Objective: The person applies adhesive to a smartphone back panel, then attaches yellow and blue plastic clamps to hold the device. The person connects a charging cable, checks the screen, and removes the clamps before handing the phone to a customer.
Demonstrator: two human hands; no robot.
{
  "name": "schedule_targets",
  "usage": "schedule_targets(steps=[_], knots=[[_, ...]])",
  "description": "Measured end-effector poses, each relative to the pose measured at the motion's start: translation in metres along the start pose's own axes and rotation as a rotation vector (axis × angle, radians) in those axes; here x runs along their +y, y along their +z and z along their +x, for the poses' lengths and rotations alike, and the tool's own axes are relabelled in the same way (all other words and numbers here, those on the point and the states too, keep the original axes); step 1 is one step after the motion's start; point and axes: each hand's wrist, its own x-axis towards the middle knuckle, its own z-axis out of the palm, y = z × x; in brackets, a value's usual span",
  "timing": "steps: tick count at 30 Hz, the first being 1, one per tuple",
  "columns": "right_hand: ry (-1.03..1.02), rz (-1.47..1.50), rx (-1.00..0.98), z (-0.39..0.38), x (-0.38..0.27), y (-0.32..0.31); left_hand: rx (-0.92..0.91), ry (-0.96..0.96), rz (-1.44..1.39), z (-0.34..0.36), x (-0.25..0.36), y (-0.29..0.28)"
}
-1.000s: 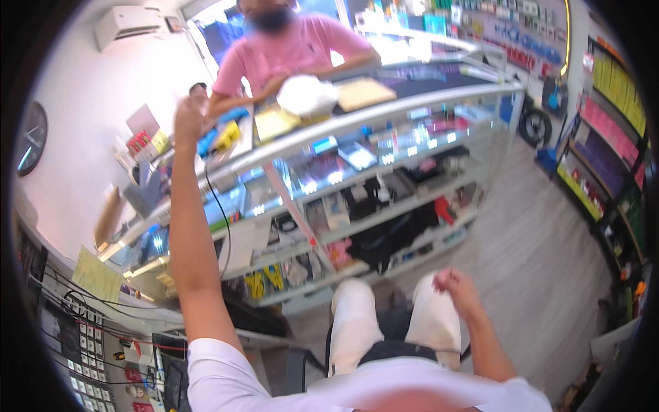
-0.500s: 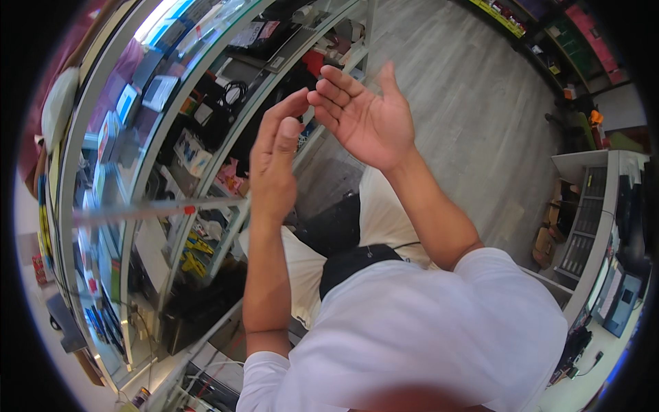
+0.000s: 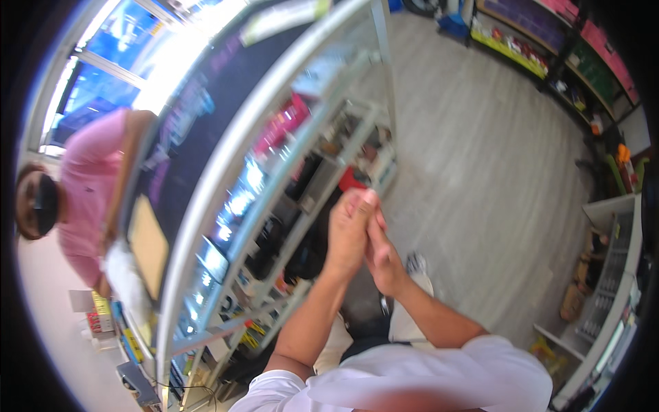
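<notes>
My left hand (image 3: 348, 232) and my right hand (image 3: 384, 264) are clasped together in front of me, over the gap between the display case and the floor. Palm meets palm, and the fingers are closed round each other near the top. The left thumb lies uppermost. No object shows in either hand; the space between the palms is hidden. Just beyond the hands stands the glass display case (image 3: 237, 134), its shelves holding mixed goods, among them a pink package (image 3: 283, 123). Neither hand touches the case.
Behind the case, at far left, a person in a pink shirt (image 3: 93, 185) leans toward its top. Grey wood-look floor (image 3: 473, 185) stretches ahead. Dark shelving (image 3: 511, 51) lines the far right, and a white cabinet (image 3: 611, 275) stands at near right.
My hands, apart with fingers stretched out before, have come together into a clasp. The view has shifted, bringing the person in pink and the top of the case into sight.
</notes>
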Motion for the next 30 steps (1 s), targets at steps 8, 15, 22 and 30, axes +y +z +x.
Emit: schedule_targets(steps=[8, 15, 22, 30], knots=[[-0.079, 0.214, 0.225, 0.052, -0.135, -0.103, -0.323, 0.081, 0.054, 0.038, 0.063, 0.15], [-0.056, -0.041, 0.232, 0.088, -0.209, -0.144, -0.25, 0.033, 0.147, 0.07, 0.138, 0.237], [-0.007, -0.022, 0.075, 0.174, -0.243, -0.178, -0.189, 0.352, -0.18, 0.129, 0.162, 0.256], [0.023, -0.256, -0.128, 0.291, -0.196, -0.241, 0.055, 0.251, -0.23, 0.257, 0.168, 0.256]])
